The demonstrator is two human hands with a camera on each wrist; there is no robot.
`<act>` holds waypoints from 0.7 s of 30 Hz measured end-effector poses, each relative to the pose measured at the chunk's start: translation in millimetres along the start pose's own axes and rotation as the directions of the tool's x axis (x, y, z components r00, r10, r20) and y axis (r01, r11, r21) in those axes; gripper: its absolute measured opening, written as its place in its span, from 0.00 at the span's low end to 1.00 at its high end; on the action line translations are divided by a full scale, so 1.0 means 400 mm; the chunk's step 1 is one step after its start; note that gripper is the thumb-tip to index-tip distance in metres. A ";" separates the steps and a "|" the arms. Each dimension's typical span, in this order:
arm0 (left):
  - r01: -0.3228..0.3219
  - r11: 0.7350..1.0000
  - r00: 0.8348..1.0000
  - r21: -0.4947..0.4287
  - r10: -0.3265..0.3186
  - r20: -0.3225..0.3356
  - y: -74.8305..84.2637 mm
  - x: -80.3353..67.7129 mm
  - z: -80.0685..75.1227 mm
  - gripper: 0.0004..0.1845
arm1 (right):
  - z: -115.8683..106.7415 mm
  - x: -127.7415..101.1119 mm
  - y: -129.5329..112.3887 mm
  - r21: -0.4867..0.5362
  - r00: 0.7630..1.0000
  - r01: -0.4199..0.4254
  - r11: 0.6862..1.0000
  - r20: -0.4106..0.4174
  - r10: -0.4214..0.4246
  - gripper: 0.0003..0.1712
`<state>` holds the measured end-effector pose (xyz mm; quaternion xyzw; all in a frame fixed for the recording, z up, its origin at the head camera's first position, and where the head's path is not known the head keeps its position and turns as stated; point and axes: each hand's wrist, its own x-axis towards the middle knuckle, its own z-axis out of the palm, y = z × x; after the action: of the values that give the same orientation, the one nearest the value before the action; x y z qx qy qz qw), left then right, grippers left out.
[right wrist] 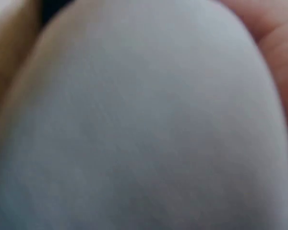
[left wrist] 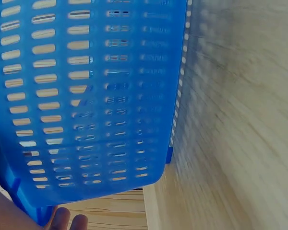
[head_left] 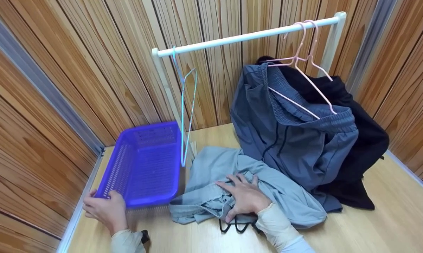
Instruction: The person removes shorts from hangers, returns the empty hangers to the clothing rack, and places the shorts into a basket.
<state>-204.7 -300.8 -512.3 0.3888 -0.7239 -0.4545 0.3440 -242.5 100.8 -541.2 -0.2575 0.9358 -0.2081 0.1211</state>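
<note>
Left hand (head_left: 104, 207) grips near corner of blue basket (head_left: 146, 165), tilted on table (head_left: 390, 218). Right hand (head_left: 244, 196), fingers spread, presses light grey garment (head_left: 288, 196) just right of basket. Step in hand, judged: staging garment for hanging. Next move calls for gathering waistband. Basket holds nothing. Behind: blue-grey shorts (head_left: 295, 137) on pink hanger (head_left: 302, 88), rail (head_left: 246, 35).

A white rail (head_left: 246, 36) carries 1 pale blue hanger (head_left: 187, 105) and 2 pink hangers (head_left: 304, 66) with blue-grey shorts (head_left: 295, 140) and a black garment (head_left: 366, 140)
</note>
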 end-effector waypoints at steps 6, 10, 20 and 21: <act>0.033 0.999 0.999 0.010 -0.033 0.018 0.002 0.003 -0.001 0.30 | 0.004 0.007 0.002 -0.041 0.994 0.021 0.999 -0.104 -0.026 0.54; 0.034 0.999 0.999 0.011 -0.034 0.023 0.003 0.005 0.001 0.28 | 0.013 0.010 0.001 -0.048 0.989 0.028 0.998 -0.145 -0.035 0.39; 0.059 0.998 0.997 0.012 -0.059 0.052 0.004 0.009 -0.001 0.28 | 0.009 0.017 0.012 -0.032 0.957 0.183 0.983 -0.221 -0.186 0.19; 0.055 0.998 0.997 0.009 -0.055 0.050 0.004 0.007 -0.001 0.28 | 0.003 0.017 0.015 -0.001 0.952 0.202 0.979 -0.234 -0.197 0.18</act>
<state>-206.0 -303.1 -510.2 0.3982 -0.7231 -0.4706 0.3116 -250.6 101.7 -545.7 -0.3232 0.9102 -0.2587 -0.0082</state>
